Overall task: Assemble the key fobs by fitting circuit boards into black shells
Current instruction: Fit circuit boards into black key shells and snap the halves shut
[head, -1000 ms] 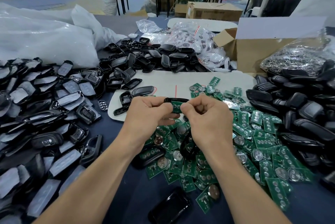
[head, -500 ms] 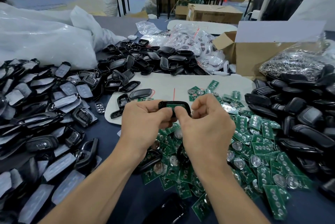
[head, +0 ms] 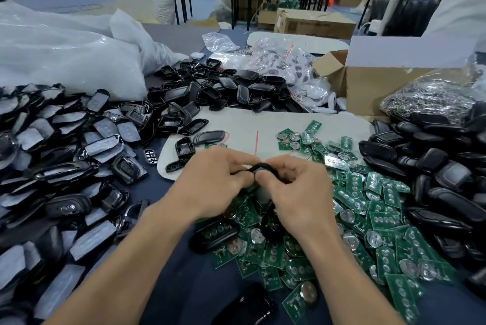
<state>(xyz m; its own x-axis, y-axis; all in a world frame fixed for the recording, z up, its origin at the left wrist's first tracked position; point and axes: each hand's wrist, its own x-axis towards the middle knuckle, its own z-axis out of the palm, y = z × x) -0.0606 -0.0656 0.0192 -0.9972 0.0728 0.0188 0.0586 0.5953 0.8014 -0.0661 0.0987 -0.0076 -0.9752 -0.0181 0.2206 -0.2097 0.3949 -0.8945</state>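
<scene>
Circuit boards lie heaped on the tabletop, low and right in the frame, under my wrists. Just above, at frame centre, my left grip and right grip both pinch one black shell. Its long axis runs left to right between them, equally close to each. A board may sit inside, but my fingers hide it. Spare shells are heaped at upper centre.

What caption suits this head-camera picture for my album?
A person's left hand and right hand grip a black shell over a heap of green circuit boards, more shells alongside.
</scene>
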